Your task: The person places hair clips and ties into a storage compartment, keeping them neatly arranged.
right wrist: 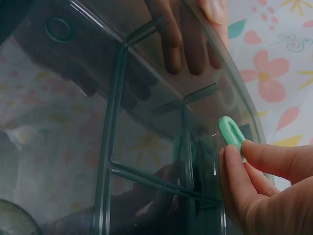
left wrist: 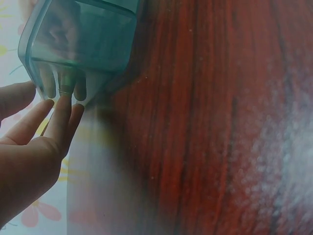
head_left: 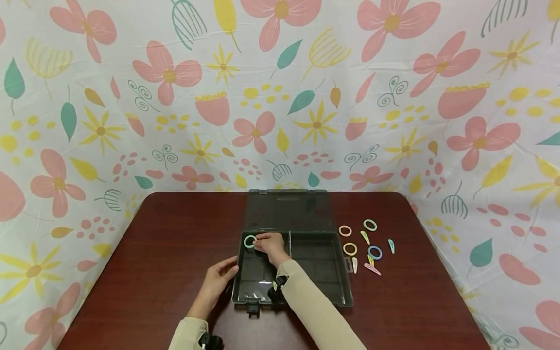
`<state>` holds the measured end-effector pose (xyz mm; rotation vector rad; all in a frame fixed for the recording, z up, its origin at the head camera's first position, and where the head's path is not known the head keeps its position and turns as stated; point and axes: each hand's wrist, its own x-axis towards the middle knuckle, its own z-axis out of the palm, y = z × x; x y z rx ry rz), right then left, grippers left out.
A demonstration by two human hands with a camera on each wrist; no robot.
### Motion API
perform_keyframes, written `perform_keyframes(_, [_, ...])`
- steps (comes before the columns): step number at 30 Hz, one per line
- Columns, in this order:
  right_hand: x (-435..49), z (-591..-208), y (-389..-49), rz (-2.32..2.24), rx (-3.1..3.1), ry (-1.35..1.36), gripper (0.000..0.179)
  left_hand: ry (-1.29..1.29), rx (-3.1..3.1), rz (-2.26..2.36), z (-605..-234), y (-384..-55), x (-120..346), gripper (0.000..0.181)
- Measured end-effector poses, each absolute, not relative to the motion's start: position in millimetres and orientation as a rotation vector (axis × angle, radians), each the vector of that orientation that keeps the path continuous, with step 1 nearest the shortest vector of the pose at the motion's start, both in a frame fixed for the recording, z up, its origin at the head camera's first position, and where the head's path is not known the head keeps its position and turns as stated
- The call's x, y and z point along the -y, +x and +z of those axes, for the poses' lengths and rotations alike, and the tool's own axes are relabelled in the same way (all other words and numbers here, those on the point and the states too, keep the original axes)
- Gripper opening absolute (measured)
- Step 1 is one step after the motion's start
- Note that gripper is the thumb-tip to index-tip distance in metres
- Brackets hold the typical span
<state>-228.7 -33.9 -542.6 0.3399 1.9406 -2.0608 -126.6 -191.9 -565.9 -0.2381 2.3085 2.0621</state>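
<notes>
A person's two hands work at a clear dark plastic box (head_left: 319, 267) on a reddish-brown table (head_left: 175, 233), its lid (head_left: 288, 211) open and lying back. The right hand (head_left: 270, 245) pinches a mint-green ring (right wrist: 225, 131) between thumb and fingers at the box's far-left part, near the outer wall. The left hand (head_left: 215, 281) has its fingers extended, their tips touching the outside of the left wall, gripping nothing. Right of the box lie four more rings (head_left: 375, 258), pink, yellow, green and blue, among small coloured hair clips (head_left: 391, 246). Flower-printed cloth (head_left: 255, 132) hangs behind.
</notes>
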Motion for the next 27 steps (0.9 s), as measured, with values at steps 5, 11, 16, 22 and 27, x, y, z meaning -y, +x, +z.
perform_keyframes(5, [36, -551, -234, -2.063, -1.962, 0.35, 0.014, -0.24, -2.313, 2.045, -565, -126, 192, 0.038])
perform_keyframes(11, [39, -549, -231, -2.02, -1.992, 0.393, 0.018, -0.224, -2.318, 2.047, -565, -126, 192, 0.038])
perform_keyframes(16, [38, -545, -228, -1.965, -2.072, 0.386, 0.019, -0.216, -2.322, 2.045, -562, -125, 192, 0.037])
perform_keyframes(22, [36, -545, -229, -1.959, -2.105, 0.373, 0.02, -0.22, -2.309, 2.054, -550, -122, 189, 0.036])
perform_keyframes(27, [32, -542, -228, -1.954, -2.088, 0.365, 0.02, -0.228, -2.312, 2.059, -555, -123, 190, 0.036])
